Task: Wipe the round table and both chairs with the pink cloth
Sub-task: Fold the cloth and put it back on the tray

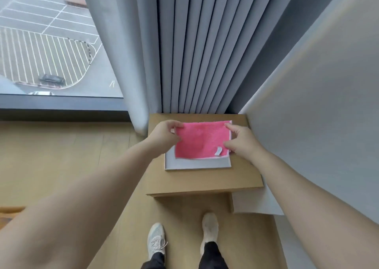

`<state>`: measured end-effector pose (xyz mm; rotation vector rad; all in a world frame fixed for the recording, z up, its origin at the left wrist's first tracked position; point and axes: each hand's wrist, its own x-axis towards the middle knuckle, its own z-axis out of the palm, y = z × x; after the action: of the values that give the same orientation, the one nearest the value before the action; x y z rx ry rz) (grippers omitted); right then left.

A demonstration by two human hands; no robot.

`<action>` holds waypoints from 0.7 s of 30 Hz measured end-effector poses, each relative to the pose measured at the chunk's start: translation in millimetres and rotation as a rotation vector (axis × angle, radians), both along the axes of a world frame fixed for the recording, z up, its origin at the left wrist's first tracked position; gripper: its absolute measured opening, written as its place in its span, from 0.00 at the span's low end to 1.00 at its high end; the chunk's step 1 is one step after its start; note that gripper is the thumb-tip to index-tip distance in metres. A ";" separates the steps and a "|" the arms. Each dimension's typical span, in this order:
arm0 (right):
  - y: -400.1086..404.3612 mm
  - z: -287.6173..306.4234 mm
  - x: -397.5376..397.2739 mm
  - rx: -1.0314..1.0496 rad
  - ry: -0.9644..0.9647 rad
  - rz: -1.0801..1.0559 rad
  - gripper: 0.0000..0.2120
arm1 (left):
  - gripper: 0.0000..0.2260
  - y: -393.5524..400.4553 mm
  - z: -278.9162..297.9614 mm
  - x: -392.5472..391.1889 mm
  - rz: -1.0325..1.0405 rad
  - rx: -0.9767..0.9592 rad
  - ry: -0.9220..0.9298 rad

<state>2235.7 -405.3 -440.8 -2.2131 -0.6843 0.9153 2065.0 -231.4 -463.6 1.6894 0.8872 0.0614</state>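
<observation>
Head view: hands' fingertips hidden behind pink cloth (202, 139) edges.

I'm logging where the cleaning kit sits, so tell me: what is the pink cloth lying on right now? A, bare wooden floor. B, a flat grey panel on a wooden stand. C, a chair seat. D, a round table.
B: the pink cloth lies on a flat grey panel atop the wooden stand, with the left hand and right hand pinching its two sides.

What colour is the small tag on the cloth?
White; the tag sits near the pink cloth's lower right corner, head view.
</observation>
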 end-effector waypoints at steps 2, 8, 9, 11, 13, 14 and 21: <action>6.3 -39.4 13.9 -0.088 0.012 0.065 0.36 | 0.20 5.3 -33.8 11.0 -0.017 0.034 0.089; 33.0 -149.7 57.8 -0.249 -0.030 0.267 0.34 | 0.19 14.9 -131.7 45.5 -0.090 0.193 0.232; 36.8 -166.2 64.3 -0.284 -0.058 0.303 0.34 | 0.19 15.7 -148.4 51.5 -0.111 0.202 0.248; 42.2 -199.3 75.7 -0.340 -0.107 0.350 0.33 | 0.23 17.6 -181.9 62.2 -0.156 0.198 0.294; 46.4 -230.7 85.2 -0.383 -0.135 0.388 0.34 | 0.26 18.4 -212.9 71.9 -0.183 0.209 0.347; 48.5 -244.4 87.8 -0.401 -0.144 0.411 0.34 | 0.27 18.8 -226.1 75.8 -0.189 0.219 0.367; 53.6 -304.2 81.1 -0.409 -0.152 0.468 0.33 | 0.27 28.1 -285.6 75.7 -0.169 0.226 0.427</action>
<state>2316.8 -351.7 -744.9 -2.5501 -1.2134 1.2107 2140.6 -203.3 -749.1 2.0240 1.0764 -0.3363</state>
